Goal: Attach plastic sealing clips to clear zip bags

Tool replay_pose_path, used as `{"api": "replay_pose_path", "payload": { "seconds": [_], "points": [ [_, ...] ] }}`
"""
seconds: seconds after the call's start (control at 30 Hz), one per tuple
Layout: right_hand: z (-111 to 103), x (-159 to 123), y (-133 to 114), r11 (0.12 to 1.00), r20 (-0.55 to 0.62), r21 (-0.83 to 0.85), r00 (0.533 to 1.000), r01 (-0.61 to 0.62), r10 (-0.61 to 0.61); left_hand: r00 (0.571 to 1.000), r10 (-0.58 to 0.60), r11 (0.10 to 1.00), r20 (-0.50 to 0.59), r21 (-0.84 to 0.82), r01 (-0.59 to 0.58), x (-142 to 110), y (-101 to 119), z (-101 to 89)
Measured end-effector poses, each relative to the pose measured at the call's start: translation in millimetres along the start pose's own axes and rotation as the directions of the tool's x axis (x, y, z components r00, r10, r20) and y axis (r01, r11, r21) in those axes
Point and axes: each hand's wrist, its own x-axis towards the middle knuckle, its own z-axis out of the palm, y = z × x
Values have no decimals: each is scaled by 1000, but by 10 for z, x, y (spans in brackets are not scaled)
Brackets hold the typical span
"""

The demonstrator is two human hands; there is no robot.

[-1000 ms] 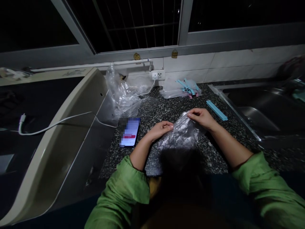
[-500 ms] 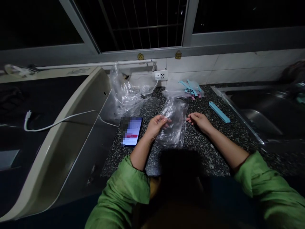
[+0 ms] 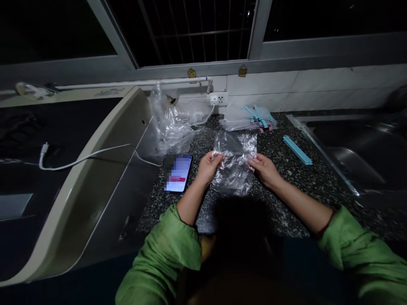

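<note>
A clear, crinkled plastic bag [image 3: 234,169] is stretched flat between my hands above the speckled countertop [image 3: 292,195]. My left hand [image 3: 208,168] pinches its left edge, thumb on top. At the right edge, my right hand [image 3: 263,168] grips the bag the same way, its thumb on the film. The fingers behind the plastic show only in part. Just left of my left hand lies a phone [image 3: 179,173] with its screen lit. A bundle of flat light-blue strips [image 3: 297,150] rests on the counter beyond my right hand.
Loose clear plastic [image 3: 173,131] is heaped at the back left. Behind the bag lies another plastic bag [image 3: 233,120] with blue strips [image 3: 259,116] on it. A white cable [image 3: 95,154] runs over the beige-edged appliance [image 3: 73,182]. A sink [image 3: 352,161] is at right.
My right hand has closed on the bag's right edge, where it was beside it before. The bag is now spread wider and flatter. The view has shifted slightly.
</note>
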Motion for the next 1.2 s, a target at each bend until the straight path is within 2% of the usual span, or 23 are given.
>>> {"api": "replay_pose_path", "payload": {
  "seconds": [0.1,0.27,0.37,0.47,0.53,0.6,0.73,0.87,1.07,1.2],
  "points": [
    [-11,3,36,997,-89,-58,994,50,-55,999,0,1000,-48,-15,-1,13,-39,0],
    [-52,-8,27,978,-132,-157,978,137,-159,991,68,994,-112,87,-58,17,-46,-33],
    [-81,-9,-12,956,-138,-216,963,197,-230,997,76,990,-30,124,-72,8,-10,-50],
    [-121,3,-57,925,-137,-304,951,227,-279,996,32,975,78,216,-48,-3,14,-50],
    [-152,13,-87,899,-137,-369,943,236,-304,995,24,959,92,280,-49,-8,16,-45],
    [-181,18,-113,881,-116,-408,943,241,-311,996,55,943,64,324,-73,-10,13,-45],
    [-220,17,-135,848,9,-457,954,271,-300,980,199,894,1,410,-182,-3,13,-67],
    [-237,18,-134,745,74,-568,924,349,-376,955,295,825,20,498,-265,2,31,-100],
    [-252,22,-174,638,111,-637,871,432,-479,947,314,737,67,611,-288,-6,46,-116],
    [-260,12,-199,594,133,-666,855,452,-501,960,274,798,51,545,-257,3,36,-112]
  ]
}}
